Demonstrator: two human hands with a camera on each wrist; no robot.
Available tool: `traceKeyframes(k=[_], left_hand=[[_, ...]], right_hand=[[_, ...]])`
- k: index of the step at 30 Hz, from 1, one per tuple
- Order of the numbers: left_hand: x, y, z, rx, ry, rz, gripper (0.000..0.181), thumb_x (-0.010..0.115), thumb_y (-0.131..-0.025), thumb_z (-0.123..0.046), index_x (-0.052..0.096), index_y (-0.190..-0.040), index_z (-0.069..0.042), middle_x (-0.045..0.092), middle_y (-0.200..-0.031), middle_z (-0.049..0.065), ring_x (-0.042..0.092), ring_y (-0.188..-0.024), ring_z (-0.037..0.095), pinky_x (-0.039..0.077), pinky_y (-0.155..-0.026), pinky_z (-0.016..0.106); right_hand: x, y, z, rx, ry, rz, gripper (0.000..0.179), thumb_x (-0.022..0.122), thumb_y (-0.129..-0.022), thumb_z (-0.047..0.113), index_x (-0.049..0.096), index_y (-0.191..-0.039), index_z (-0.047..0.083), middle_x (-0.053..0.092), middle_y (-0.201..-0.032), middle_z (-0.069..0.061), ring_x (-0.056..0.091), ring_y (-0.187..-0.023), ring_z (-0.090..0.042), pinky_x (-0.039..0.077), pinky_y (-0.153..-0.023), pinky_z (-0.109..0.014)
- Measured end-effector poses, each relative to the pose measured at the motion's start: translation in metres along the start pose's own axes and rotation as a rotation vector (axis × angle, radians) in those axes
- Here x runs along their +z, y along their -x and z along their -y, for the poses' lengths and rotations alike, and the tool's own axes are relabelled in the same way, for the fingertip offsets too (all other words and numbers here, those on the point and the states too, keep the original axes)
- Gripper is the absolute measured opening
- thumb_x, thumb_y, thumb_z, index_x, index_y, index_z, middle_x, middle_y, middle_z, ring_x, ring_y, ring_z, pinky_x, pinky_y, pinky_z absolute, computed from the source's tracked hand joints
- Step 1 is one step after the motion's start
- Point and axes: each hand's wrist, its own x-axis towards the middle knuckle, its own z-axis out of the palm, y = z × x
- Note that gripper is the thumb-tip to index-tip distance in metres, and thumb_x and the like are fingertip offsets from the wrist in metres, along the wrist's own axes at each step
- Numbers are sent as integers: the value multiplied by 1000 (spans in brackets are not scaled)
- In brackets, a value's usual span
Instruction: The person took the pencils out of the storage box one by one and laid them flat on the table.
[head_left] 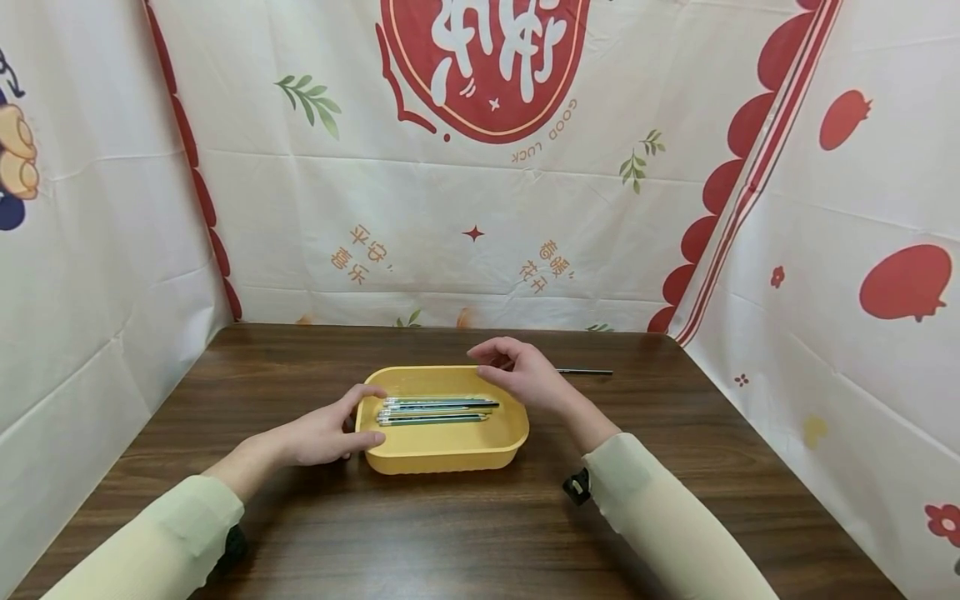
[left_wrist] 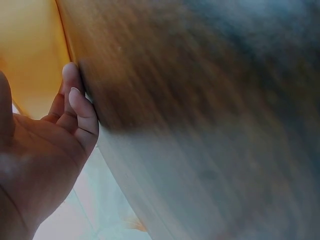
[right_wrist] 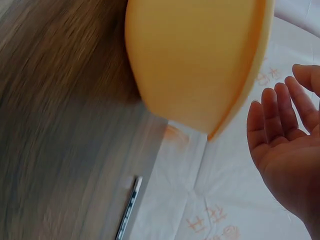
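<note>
A yellow plastic tray [head_left: 450, 461] with rounded corners stands on the table, several pencils [head_left: 435, 419] lying side by side in it. At its left end my left hand [head_left: 326, 432] holds the rim, thumb and index finger over the edge and the other fingers against the outside wall. My right hand [head_left: 525, 375] hovers above the back right corner of the tray, fingers loosely bent, and the right wrist view shows nothing in it. Behind that hand a single dark pencil [head_left: 587, 372] lies on the table; part of it is hidden in the head view.
The dark wood-grain table [head_left: 465, 533] carries the tray. Printed white cloth [head_left: 450, 208] hangs behind the table and along both sides.
</note>
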Motion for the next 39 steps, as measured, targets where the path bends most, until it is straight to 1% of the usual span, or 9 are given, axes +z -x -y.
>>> traceKeyframes(k=[6,12,15,20,25,31,39], left_hand=[[0,0,0,-2,9,-5,73,73,-105,-49,33,-162,-27,63,-110,12,64,-82,21,52,-77,39],[-1,0,0,0,3,-6,73,73,-105,-49,33,-161,-28,62,-117,14,64,-84,21,51,-80,39],[-1,0,-1,-6,11,-2,73,73,-105,-49,33,-162,-28,62,-114,14,64,-82,21,52,-78,40],[0,0,-2,-14,18,-2,73,73,-105,-49,33,-162,-28,62,-112,13,63,-83,22,51,-78,40],[1,0,-1,-16,19,-4,73,73,-105,-49,33,-162,-28,61,-120,15,63,-86,22,51,-80,40],[2,1,0,-15,5,-4,72,72,-105,-50,33,-162,-28,58,-132,18,62,-93,23,49,-84,41],[2,1,0,-6,11,-3,72,73,-105,-49,33,-161,-28,60,-123,15,63,-88,22,50,-81,40]], right_hand=[[15,-6,5,-30,9,36,28,72,-107,20,75,-134,11,72,-120,-6,64,-100,-21,54,-88,-36],[27,-9,7,-38,6,86,26,71,-108,20,75,-132,12,72,-120,-6,66,-100,-18,56,-87,-34],[33,-11,7,-31,4,100,26,71,-108,22,76,-131,13,72,-121,-5,66,-100,-17,56,-86,-32],[43,-15,7,-36,7,113,24,71,-108,21,76,-130,12,73,-123,-5,66,-101,-15,56,-88,-32],[51,-19,7,-37,7,128,24,71,-108,21,77,-129,11,74,-122,-6,66,-102,-14,56,-92,-32],[62,-20,2,-28,27,129,23,73,-106,21,78,-126,11,76,-117,-4,65,-98,-12,55,-89,-28],[70,-22,-6,-12,-13,120,18,74,-105,16,80,-121,11,76,-111,-3,63,-94,-10,52,-85,-25]])
